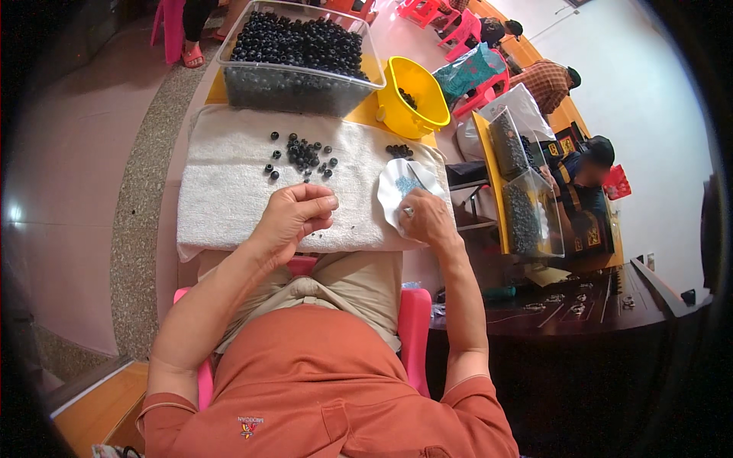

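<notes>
Right grip [427,217] grasps a thin tool [417,175] over the dish [388,191], near the worktop's [365,109] right edge; left grip [294,215] pinched, contents unclear

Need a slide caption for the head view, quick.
Left hand pinched over a white towel near loose black beads, right hand at a white dish of small blue pieces.

Left hand [302,212] over white towel [217,202], thumb and fingertips pinched; anything between too small to tell. Right hand [429,217] at white wavy-edged dish [389,197] holding small blue bits [405,185], thin tool [415,176] in grip. Loose black beads [303,158] beyond left hand; smaller dark cluster [399,150] behind dish. Clear bin [282,93] with bead heap [298,44] at far edge, yellow tub [412,118] beside it.
</notes>
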A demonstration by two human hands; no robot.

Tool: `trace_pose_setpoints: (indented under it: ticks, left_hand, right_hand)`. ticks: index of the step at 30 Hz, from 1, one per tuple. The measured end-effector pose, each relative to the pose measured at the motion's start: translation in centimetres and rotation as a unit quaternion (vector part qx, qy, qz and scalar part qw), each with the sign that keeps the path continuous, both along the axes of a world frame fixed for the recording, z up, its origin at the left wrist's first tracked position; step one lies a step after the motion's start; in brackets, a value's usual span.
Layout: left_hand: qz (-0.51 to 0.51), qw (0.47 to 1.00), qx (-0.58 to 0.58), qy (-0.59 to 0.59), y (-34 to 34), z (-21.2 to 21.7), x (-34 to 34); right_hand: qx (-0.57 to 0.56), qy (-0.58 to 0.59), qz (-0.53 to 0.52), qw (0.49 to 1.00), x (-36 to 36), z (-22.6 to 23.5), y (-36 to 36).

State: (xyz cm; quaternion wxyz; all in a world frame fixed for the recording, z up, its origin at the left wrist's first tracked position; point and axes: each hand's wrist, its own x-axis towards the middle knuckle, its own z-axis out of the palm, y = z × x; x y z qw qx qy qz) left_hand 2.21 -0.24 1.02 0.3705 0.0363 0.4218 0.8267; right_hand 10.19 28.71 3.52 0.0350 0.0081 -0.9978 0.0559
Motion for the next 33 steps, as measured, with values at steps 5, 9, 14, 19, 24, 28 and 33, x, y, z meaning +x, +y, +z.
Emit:
trace_pose_setpoints:
  ticks: [5, 9, 14, 19, 24, 28, 33]
  left_hand:
    - [-0.006, 1.000, -0.017, 0.005, 0.2, 0.0, 0.2]
    - [0.000, 1.000, -0.014, 0.003, 0.2, 0.0, 0.2]
    - [-0.003, 1.000, -0.012, 0.001, 0.1, 0.1, 0.2]
    - [-0.002, 1.000, -0.017, 0.001, 0.2, 0.0, 0.3]
    - [-0.008, 1.000, -0.020, 0.003, 0.3, 0.0, 0.5]
    - [-0.007, 1.000, -0.025, 0.002, 0.4, 0.1, 0.6]
    - [-0.008, 1.000, -0.023, 0.003, 0.4, 0.1, 0.6]
  right_hand:
    - [-0.021, 0.025, 0.039, 0.999, -0.3, 0.1, 0.0]
    - [-0.040, 0.004, 0.027, 0.999, -0.5, 0.5, -0.2]
    - [-0.082, -0.039, 0.017, 0.996, -0.8, 1.0, 0.1]
    - [-0.045, -0.076, 0.012, 0.996, -1.6, 1.5, -0.4]
    - [-0.005, -0.110, 0.010, 0.994, -2.7, 1.1, -0.2]
    - [-0.037, -0.086, -0.008, 0.996, -3.0, 0.8, -0.2]
    - [-0.071, -0.062, 0.001, 0.996, -2.8, 0.5, 0.3]
